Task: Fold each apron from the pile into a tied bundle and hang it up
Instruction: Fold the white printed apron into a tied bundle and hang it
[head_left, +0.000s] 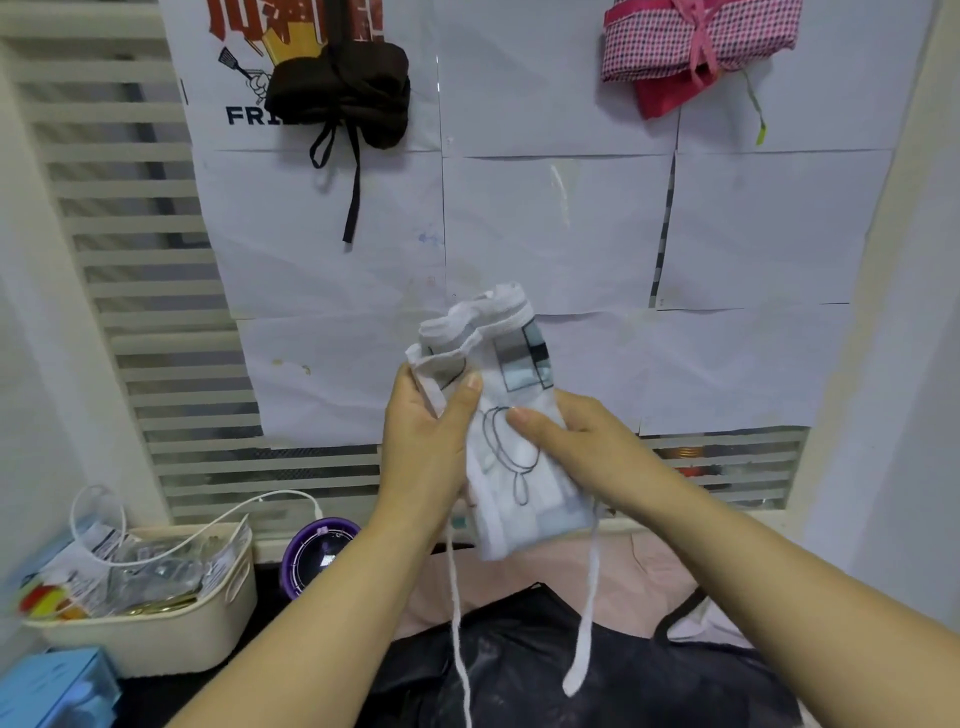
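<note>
**White apron (514, 467) rolled up, both hands on it, centre frame**

We see the white apron folded into a roll and held upright in the air, mid-frame, in front of the papered wall.

The left hand (426, 431) has its grip clamped on the roll's upper left edge, thumb on the front, fingers behind. The right hand (576, 447) has its grip clamped round the roll's right side, thumb pressing the printed front.

A thin strap (457, 623) and a wide strap (586, 613) hang loose from the roll. Both dangle over the black apron (571, 670) at bottom centre, which lies on a pink apron (519, 571).

At upper left a dark bundle (343, 93) hangs on the wall, tied, with its tails dangling. At upper right hangs a pink checked bundle (696, 41), also tied.

At lower left we see a cream basket (197, 634) of packets with a white cable (208, 525) above it. A purple round object (317, 556) sits just beside it.
</note>
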